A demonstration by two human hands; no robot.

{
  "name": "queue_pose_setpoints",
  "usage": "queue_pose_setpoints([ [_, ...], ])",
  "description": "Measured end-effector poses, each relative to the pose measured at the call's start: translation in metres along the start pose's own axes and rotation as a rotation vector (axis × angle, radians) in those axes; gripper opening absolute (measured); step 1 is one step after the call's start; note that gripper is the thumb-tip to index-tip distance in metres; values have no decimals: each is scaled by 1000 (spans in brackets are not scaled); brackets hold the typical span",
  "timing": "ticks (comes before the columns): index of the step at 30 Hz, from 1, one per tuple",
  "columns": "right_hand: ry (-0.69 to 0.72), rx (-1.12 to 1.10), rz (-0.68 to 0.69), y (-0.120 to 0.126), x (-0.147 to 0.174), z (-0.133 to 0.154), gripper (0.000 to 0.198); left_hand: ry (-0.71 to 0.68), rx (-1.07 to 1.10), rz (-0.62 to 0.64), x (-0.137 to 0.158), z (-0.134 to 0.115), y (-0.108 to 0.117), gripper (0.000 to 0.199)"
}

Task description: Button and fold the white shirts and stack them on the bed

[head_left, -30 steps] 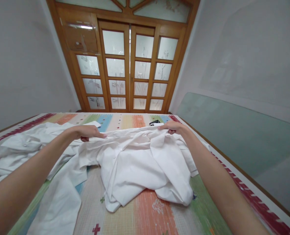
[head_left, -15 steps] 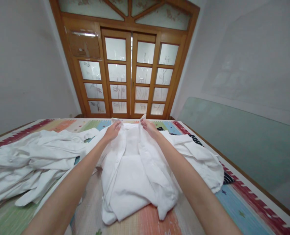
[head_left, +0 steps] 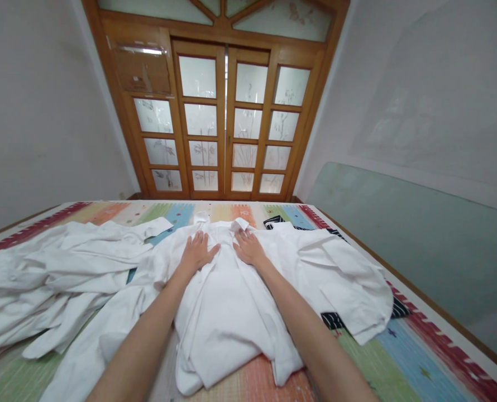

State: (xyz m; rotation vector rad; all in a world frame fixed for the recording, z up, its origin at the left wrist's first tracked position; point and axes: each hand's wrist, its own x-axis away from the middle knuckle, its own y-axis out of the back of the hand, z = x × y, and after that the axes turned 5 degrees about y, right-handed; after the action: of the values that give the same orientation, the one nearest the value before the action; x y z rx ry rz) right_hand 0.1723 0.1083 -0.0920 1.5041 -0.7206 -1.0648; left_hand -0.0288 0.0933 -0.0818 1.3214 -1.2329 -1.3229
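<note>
I'm resting left hand [head_left: 198, 251] and right hand [head_left: 249, 248] open, palms down on the white shirt [head_left: 227, 324], clamping nothing; collar [head_left: 240, 224] is lying just past both, toward the sheet [head_left: 114, 211]'s far edge, body running toward me

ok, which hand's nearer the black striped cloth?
Right. The right hand rests on the shirt, with the striped cloth off to its right; the left hand is also on the shirt, on the side away from that cloth.
</note>
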Motion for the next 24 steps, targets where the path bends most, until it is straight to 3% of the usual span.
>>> queue_pose_setpoints([
  [7, -6, -13, -25, -5, -3, -2, 56, -2, -51, -4, 1, -2, 1, 85],
  [16, -44, -42, 22, 3, -2, 3, 58, -161, -48, -128, 3, -5, 4, 46],
  [20, -55, -57, 54, 10, 0, 5, 58, -222, -4, -131, 1, -5, 3, 41],
  [24, -63, -62, 88, 16, 1, 7, 59, -196, 77, -146, -1, -3, -1, 40],
])
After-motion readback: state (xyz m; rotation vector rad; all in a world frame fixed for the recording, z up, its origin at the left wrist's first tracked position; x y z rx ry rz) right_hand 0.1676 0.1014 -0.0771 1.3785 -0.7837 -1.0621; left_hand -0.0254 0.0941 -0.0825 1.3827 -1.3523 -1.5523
